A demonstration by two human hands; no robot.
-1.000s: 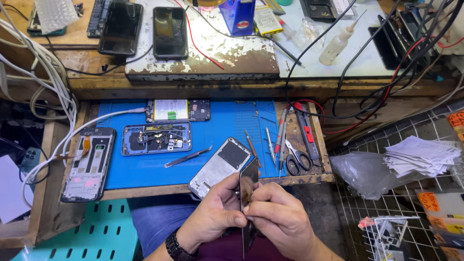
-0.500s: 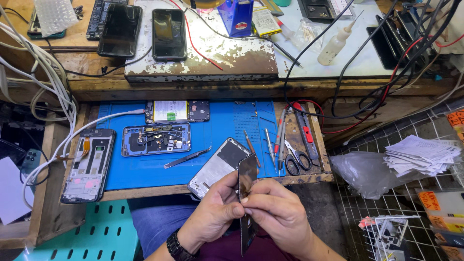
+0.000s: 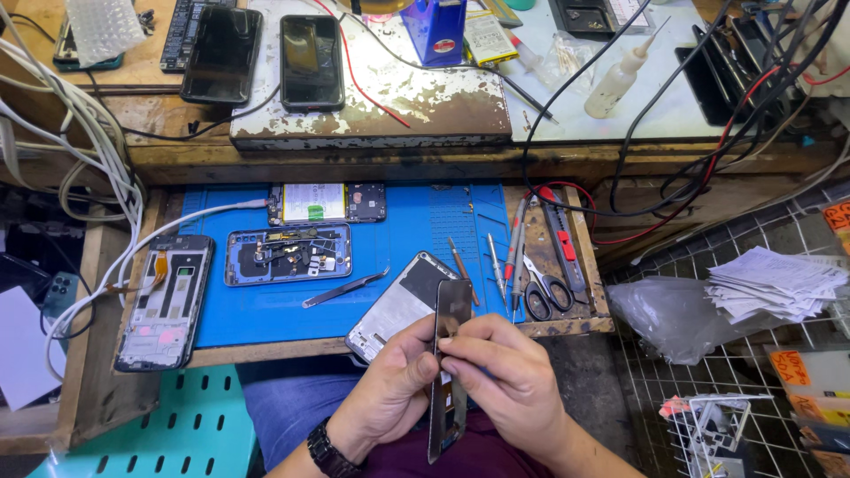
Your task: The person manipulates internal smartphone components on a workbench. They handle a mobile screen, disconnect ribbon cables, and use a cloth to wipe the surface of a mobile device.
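My left hand [image 3: 390,381] and my right hand [image 3: 505,381] both grip a thin dark phone screen panel [image 3: 452,310], held upright on its edge over my lap. My fingertips pinch it near its middle from both sides. Just behind it, a phone frame with a grey inner plate [image 3: 398,305] lies at the front edge of the blue work mat [image 3: 425,226]. On the mat also lie an opened phone body [image 3: 288,254], a phone with its battery exposed [image 3: 328,204] and metal tweezers [image 3: 343,289].
Another stripped phone frame [image 3: 164,301] lies left of the mat, plugged to a white cable. Screwdrivers, scissors [image 3: 544,288] and a cutter lie right of the mat. Two dark phones [image 3: 312,60] rest on the upper shelf with a squeeze bottle [image 3: 615,78]. Papers [image 3: 775,283] lie on wire mesh at right.
The screen panel has been turned slightly in my fingers and my hands have shifted a little; nothing on the mat has moved.
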